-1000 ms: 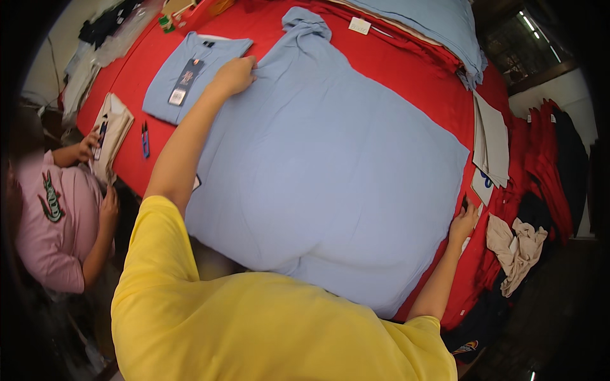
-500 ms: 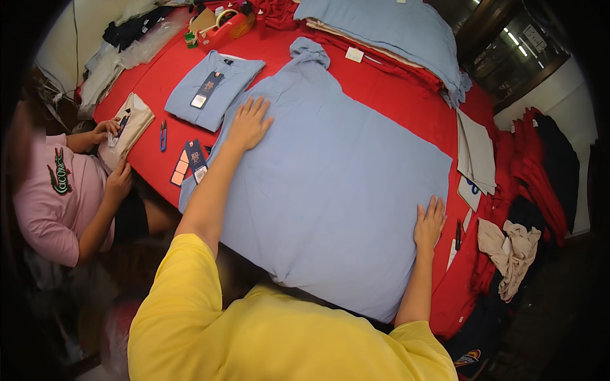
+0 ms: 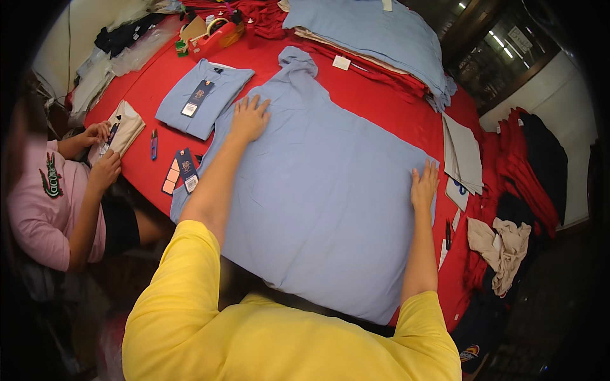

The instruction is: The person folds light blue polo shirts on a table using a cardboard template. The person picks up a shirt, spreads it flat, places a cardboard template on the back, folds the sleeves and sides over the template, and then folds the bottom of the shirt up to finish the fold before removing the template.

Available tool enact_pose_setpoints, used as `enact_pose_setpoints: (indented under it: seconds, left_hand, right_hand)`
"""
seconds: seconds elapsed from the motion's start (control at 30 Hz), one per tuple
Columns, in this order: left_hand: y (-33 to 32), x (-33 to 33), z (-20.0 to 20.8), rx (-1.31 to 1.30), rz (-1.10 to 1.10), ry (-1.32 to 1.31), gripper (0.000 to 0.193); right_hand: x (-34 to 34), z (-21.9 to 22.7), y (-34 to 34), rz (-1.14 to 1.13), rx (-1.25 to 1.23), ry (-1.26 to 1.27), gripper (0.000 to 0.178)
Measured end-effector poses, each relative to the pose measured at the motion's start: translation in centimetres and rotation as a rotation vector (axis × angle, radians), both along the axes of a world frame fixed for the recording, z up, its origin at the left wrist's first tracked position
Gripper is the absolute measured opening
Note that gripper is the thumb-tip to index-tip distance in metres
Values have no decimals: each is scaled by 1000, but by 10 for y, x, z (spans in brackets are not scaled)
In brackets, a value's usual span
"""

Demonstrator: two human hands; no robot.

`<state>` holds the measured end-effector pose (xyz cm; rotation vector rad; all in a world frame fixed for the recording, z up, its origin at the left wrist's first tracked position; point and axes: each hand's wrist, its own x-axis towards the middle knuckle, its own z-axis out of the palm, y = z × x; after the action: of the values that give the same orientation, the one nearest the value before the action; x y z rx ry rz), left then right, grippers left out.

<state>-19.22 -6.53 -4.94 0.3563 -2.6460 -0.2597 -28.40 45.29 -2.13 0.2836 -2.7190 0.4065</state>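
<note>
A light blue shirt lies spread over the red-covered table, its lower edge hanging past the near side. My left hand rests flat on the shirt's upper left part, fingers stretched out. Near the shirt's right edge my right hand lies flat on the fabric, fingers extended. Neither hand grips anything. Beyond my left hand is a folded light blue shirt with a dark hang tag on it. Another dark hang tag and a strip of peach stickers lie left of my forearm.
Blue-handled thread snips lie on the red cloth. A co-worker in pink handles a folded beige garment at left. Stacked blue garments lie at the back, a tape dispenser far left, grey sheets at right.
My right hand has slid farther up along the shirt's right edge. My left hand stays in about the same place on the fabric. The whole view has shifted slightly.
</note>
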Motion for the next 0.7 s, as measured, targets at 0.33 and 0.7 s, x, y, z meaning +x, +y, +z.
enact_pose_setpoints:
  seconds: [0.33,0.7]
  left_hand:
    - [16,-15,15,31,103,-209,55]
    - [-14,58,-5,13,80,76,47]
  right_hand:
    - [-45,5,15,-236,265,-274,68]
    - [108,13,-21,-208,305,-362,59]
